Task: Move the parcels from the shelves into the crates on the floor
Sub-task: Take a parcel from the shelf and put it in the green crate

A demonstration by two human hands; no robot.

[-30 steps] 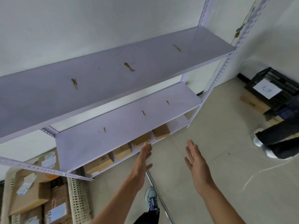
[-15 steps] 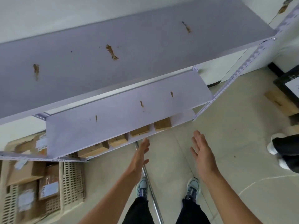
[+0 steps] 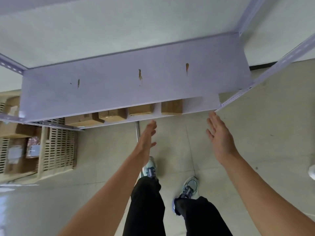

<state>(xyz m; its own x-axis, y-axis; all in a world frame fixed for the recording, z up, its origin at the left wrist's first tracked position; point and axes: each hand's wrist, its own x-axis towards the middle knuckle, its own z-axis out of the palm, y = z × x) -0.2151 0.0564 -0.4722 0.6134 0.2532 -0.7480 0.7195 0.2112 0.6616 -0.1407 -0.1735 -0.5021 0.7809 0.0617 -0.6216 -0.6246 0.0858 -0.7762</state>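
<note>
In the near foreground, the person's legs in black trousers (image 3: 144, 206) and two light-coloured shoes (image 3: 189, 188) are standing on the tiled floor (image 3: 255, 133). Both bare forearms are extending forward over them. The left hand (image 3: 146, 140) is showing edge-on, with fingers straight and close together and holding nothing. Its fingertips are pointing at the front edge of the bottom shelf (image 3: 199, 104) and lying just short of it. The right hand (image 3: 219, 140) is hanging well apart from the left, palm turned inward, fingers straight and slightly spread, holding nothing. Its fingertips are lying near the front right corner of that shelf. A thin metal rod (image 3: 136, 132) is lying on the floor just left of the left hand. Four cardboard parcels (image 3: 171, 108) are sitting in a row along the front edge of the bottom shelf, running from its middle toward its left end. Their rear parts are hiding under the shelf above (image 3: 119, 92), whose grey surface is showing three brown stains. On the floor at the left end of the rack, a beige slatted crate (image 3: 58, 149) is holding several labelled boxes (image 3: 17, 130). Beyond, perforated uprights (image 3: 289, 53) are rising against the pale wall (image 3: 119, 23).
</note>
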